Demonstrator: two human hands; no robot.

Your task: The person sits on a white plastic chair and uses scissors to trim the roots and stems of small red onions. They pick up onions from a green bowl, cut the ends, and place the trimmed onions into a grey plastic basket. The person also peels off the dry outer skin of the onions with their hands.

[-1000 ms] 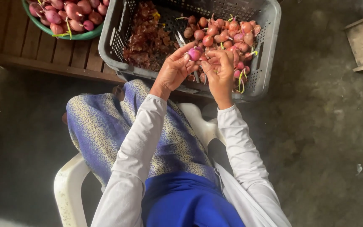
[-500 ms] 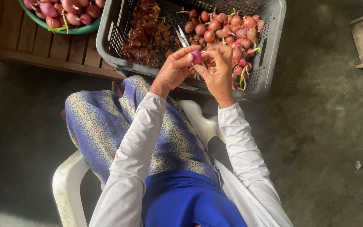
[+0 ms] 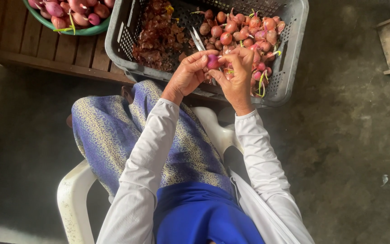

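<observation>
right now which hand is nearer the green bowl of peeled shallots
Left. The left hand is on the green bowl side of the grey crate; the right hand is farther across, over the unpeeled shallots.

Shallots lie right of peelings in the crate; bowl sits left.

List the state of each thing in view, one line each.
Left hand: gripping the shallot and a knife.
Right hand: pinching the shallot.
Shallot: partly peeled, held over the crate.
Crate: holds shallots and skins.
Bowl: full of peeled shallots.
</observation>
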